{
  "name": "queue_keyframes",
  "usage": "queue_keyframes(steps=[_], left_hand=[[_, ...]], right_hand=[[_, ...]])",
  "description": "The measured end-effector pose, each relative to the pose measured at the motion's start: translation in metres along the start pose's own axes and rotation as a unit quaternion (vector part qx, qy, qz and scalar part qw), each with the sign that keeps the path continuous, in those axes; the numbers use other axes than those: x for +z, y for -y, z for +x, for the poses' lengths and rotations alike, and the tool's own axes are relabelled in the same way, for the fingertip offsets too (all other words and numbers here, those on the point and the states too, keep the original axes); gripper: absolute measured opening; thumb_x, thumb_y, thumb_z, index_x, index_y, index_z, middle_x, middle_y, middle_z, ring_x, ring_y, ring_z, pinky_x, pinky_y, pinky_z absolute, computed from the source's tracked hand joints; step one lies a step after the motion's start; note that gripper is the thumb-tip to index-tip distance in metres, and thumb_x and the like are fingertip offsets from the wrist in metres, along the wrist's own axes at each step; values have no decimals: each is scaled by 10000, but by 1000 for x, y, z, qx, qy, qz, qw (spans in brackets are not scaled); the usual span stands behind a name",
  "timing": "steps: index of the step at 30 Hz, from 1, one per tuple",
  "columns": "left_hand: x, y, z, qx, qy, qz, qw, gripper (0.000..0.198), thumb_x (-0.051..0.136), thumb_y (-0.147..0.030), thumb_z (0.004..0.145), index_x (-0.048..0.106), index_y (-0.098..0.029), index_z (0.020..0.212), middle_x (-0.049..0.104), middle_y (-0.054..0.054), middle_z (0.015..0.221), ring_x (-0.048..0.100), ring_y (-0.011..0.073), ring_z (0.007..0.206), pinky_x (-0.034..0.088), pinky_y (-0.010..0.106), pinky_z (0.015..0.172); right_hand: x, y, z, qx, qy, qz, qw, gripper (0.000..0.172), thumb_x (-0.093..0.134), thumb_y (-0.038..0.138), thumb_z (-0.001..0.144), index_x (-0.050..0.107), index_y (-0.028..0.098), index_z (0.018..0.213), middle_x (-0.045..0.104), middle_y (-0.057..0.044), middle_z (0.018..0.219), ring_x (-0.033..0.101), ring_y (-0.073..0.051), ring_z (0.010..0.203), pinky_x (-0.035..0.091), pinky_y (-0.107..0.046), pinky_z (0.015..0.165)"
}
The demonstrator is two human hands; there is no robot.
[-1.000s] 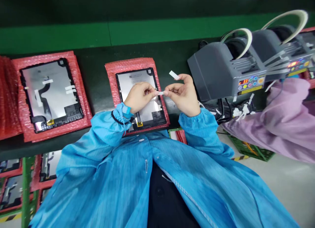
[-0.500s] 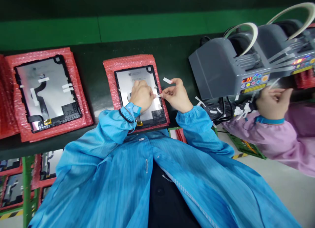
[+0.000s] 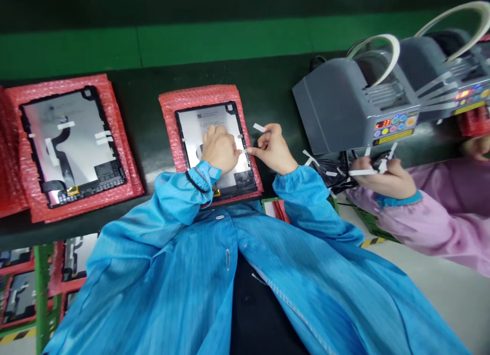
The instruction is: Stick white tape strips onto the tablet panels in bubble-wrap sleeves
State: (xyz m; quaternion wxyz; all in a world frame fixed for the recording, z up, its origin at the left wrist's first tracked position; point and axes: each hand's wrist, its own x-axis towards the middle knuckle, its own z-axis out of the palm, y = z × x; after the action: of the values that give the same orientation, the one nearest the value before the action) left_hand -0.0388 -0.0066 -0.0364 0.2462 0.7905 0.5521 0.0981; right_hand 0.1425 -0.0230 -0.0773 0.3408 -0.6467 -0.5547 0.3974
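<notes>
In front of me a tablet screen panel (image 3: 191,121) with a black frame lies back side up on red bubble wrap (image 3: 170,121). My left hand (image 3: 221,149) rests over its middle, fingers curled, thumb at a short white tape strip (image 3: 243,151) by the panel's right edge. My right hand (image 3: 277,149) meets the strip's other end with its thumb, fingers bent. A second white tape piece (image 3: 259,127) sticks out from a fingertip of that hand. Small tape tabs are on the panel's side edges. The left hand covers the panel's centre.
On the left, another panel (image 3: 82,135) with taped cables lies on red wrap. Grey tape dispensers (image 3: 331,107) stand at right. Beside them a co-worker's hand (image 3: 394,179) in a pink sleeve carries tape strips. Green racks (image 3: 44,293) holding more panels are below the bench.
My hands stay nearly in place at the panel's right edge; my right fingers have shifted slightly. The co-worker's hand has moved left and down, away from the dispenser front.
</notes>
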Motion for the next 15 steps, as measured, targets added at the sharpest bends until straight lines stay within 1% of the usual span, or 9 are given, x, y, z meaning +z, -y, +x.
queue_keyframes(steps=[2, 3, 5, 7, 9, 11, 13, 15], left_hand=[[2, 8, 2, -3, -25, -9, 1000, 116, 748, -228, 813, 663, -155, 783, 624, 131, 1074, 521, 385, 1195, 452, 537, 1004], [2, 13, 5, -2, -43, -19, 999, 112, 749, -229, 814, 660, -161, 808, 626, 121, 1071, 526, 371, 1184, 447, 531, 1009], [1, 24, 11, 14, -83, -46, 995, 81, 713, -240, 853, 660, -180, 863, 634, 90, 1040, 546, 323, 1136, 434, 505, 1024], [-2, 34, 17, 51, -102, -82, 990, 85, 653, -280, 917, 664, -196, 910, 640, 61, 989, 567, 267, 1059, 427, 464, 1030], [-7, 39, 22, 97, -93, -111, 985, 160, 603, -343, 968, 668, -202, 932, 643, 43, 954, 578, 230, 999, 425, 427, 1024], [-10, 39, 25, 131, -73, -124, 981, 227, 590, -401, 984, 673, -199, 921, 647, 37, 944, 582, 217, 982, 423, 408, 1015], [-12, 35, 24, 147, -53, -125, 980, 251, 610, -421, 973, 675, -194, 886, 651, 32, 933, 582, 211, 971, 421, 401, 1012], [-12, 31, 23, 140, -36, -121, 982, 240, 619, -395, 967, 674, -191, 854, 656, 27, 920, 582, 206, 959, 424, 392, 1006]], right_hand=[[-6, -4, 2, -8, -3, 16, 1000, 712, 922, 391, 584, 354, 264, 992, 461, 106, 659, 480, -113, 597, 387, -263, 582], [-9, -5, 3, -9, 6, 36, 999, 706, 912, 468, 604, 362, 264, 996, 445, 104, 660, 455, -108, 590, 366, -256, 571], [-14, -3, 3, -10, 42, 86, 995, 641, 817, 631, 698, 393, 256, 998, 426, 89, 671, 414, -101, 582, 325, -246, 552], [-17, 4, 1, -20, 89, 126, 988, 604, 697, 744, 771, 431, 240, 971, 411, 69, 682, 383, -99, 589, 296, -243, 541], [-17, 14, -3, -39, 130, 147, 980, 611, 641, 794, 790, 461, 227, 930, 404, 54, 687, 366, -100, 603, 290, -246, 544], [-16, 24, -6, -59, 150, 153, 975, 621, 637, 807, 785, 484, 217, 900, 420, 43, 701, 378, -102, 624, 311, -251, 562], [-14, 31, -9, -73, 153, 147, 974, 628, 639, 811, 778, 512, 205, 884, 451, 31, 720, 414, -108, 654, 349, -259, 596], [-14, 33, -10, -74, 147, 127, 978, 627, 633, 808, 782, 551, 194, 882, 489, 20, 730, 463, -121, 690, 393, -270, 640]])
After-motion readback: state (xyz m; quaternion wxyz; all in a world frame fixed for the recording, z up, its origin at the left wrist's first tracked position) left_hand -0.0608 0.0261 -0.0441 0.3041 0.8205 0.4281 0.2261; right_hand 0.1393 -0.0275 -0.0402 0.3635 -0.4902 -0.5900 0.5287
